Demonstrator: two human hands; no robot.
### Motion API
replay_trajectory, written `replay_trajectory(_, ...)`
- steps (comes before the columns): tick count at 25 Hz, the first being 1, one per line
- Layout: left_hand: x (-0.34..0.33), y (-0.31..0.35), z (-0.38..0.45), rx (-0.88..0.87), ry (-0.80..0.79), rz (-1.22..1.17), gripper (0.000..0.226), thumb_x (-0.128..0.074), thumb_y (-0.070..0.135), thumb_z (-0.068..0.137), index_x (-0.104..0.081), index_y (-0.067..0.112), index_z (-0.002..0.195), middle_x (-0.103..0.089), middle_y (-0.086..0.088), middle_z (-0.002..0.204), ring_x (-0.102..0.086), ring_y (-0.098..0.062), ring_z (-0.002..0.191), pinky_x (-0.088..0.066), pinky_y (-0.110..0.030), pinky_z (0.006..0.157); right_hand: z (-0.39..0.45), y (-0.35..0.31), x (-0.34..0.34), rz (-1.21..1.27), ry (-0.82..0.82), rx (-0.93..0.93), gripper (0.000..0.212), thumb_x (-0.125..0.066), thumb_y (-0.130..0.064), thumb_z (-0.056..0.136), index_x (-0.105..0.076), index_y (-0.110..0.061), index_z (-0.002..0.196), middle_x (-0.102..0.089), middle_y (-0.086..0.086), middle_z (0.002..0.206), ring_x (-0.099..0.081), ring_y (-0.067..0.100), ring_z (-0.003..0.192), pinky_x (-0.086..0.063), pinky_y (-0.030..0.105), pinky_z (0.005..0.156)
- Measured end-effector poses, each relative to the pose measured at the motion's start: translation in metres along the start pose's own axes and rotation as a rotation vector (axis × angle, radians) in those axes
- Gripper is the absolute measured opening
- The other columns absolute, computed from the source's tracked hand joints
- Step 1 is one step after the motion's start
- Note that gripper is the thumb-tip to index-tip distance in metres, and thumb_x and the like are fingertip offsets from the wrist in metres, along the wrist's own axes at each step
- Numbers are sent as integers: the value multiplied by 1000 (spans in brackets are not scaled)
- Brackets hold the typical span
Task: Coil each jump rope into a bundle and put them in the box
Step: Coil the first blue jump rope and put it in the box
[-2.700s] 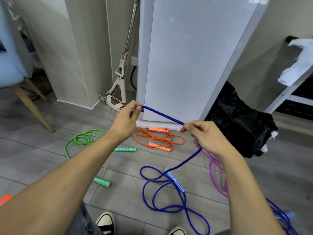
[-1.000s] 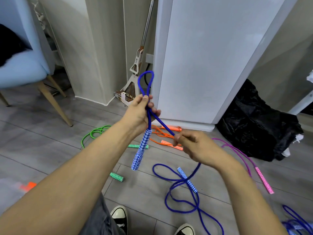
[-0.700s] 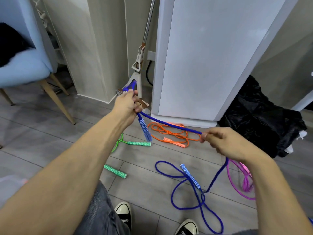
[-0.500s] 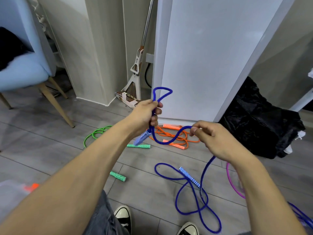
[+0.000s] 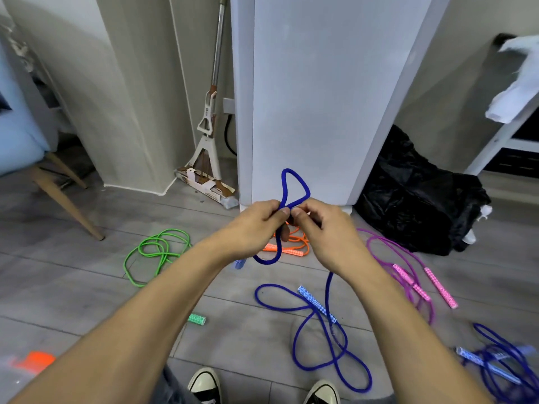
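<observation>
My left hand (image 5: 256, 221) and my right hand (image 5: 319, 225) meet in mid-air, both pinching the dark blue jump rope (image 5: 291, 188). One loop of it stands up above my fingers and another hangs below them. Its tail drops from my right hand to loose loops on the floor (image 5: 326, 339), where one patterned blue handle (image 5: 316, 303) lies. The other handle's tip (image 5: 239, 263) shows under my left wrist. Green (image 5: 154, 252), orange (image 5: 291, 247) and pink (image 5: 408, 272) jump ropes lie on the floor. The box is out of sight.
A second blue rope (image 5: 501, 363) lies at the lower right. A white cabinet (image 5: 315, 97) stands ahead, a mop (image 5: 208, 135) leans left of it, a black bag (image 5: 420, 193) sits to its right. A chair leg (image 5: 64, 202) is at left. My shoes (image 5: 204, 386) show below.
My right hand has come in to meet my left, bringing another length of blue rope. There is now a loop hanging below my fingers as well as the one above.
</observation>
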State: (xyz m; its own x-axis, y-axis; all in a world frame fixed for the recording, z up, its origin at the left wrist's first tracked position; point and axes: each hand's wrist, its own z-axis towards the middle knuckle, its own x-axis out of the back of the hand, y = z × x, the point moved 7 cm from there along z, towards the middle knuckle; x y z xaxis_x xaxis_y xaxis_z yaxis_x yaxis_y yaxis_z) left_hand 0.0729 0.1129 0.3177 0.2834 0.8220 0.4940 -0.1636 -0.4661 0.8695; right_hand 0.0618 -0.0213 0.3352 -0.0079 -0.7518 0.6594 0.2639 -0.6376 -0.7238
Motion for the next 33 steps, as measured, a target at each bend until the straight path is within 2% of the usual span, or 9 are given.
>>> replay_trajectory(5,8,-3,-2,2,7,-205,28,-39,23,107,-57,9,91,-55,-2,68,-63,-23,70,-56,-35,79,1,1,4,-12,17,-36,26,-55,-41,99,-70,-23,86,-63,-10,70,-55,3,65,-39,20,58)
replay_trajectory(7,18,-9,1,48,143,-444,26,-36,20,108,-50,8,90,-43,-1,65,-55,-18,53,-58,-34,63,3,6,12,16,28,-62,30,-55,-42,99,-67,-23,79,-63,-9,65,-53,4,60,-37,20,55)
replay_trajectory(9,37,-24,4,96,330,-567,25,-33,19,108,-46,9,89,-35,0,63,-35,-9,41,-44,-25,43,4,17,16,-7,-38,-105,30,-54,-39,100,-65,-25,77,-60,-20,56,-52,-2,54,-33,15,52)
replay_trajectory(11,58,-40,4,142,507,-644,26,-32,20,108,-45,11,87,-32,0,62,-27,-6,38,-32,-20,38,3,33,17,-94,-147,-139,30,-52,-35,102,-66,-23,78,-54,-23,47,-48,0,48,-33,17,52)
replay_trajectory(15,91,-67,-2,207,759,-728,28,-32,19,107,-46,13,84,-35,-1,63,-28,-6,36,-31,-19,37,-2,64,33,-179,-213,-256,32,-48,-28,102,-65,-19,77,-59,-2,58,-55,18,51,-46,31,54)
replay_trajectory(21,55,-51,0,232,507,-832,28,-39,20,107,-58,2,97,-59,-7,71,-55,-14,48,-54,-30,53,8,30,38,140,113,-100,30,-46,-20,103,-58,-17,76,-48,-15,46,-36,6,45,-29,26,52)
replay_trajectory(28,5,-21,-2,205,342,-638,27,-44,22,105,-64,5,98,-73,-13,92,-73,-30,86,-61,-46,76,0,-14,-22,63,-2,-14,29,-42,-31,105,-54,-24,80,-61,-8,72,-55,6,65,-40,27,59)
replay_trajectory(31,0,-17,-4,186,360,-569,27,-46,21,104,-67,4,101,-73,-12,90,-72,-25,87,-61,-41,77,-2,-12,-30,42,-52,-29,26,-41,-32,106,-57,-30,86,-63,-15,77,-58,-4,70,-38,14,58)
replay_trajectory(33,-4,-16,-5,206,329,-626,27,-46,20,104,-66,2,101,-72,-14,89,-72,-25,85,-62,-41,75,-2,-9,-32,25,-73,-28,24,-40,-34,106,-62,-29,97,-69,-14,86,-62,-1,79,-44,20,64)
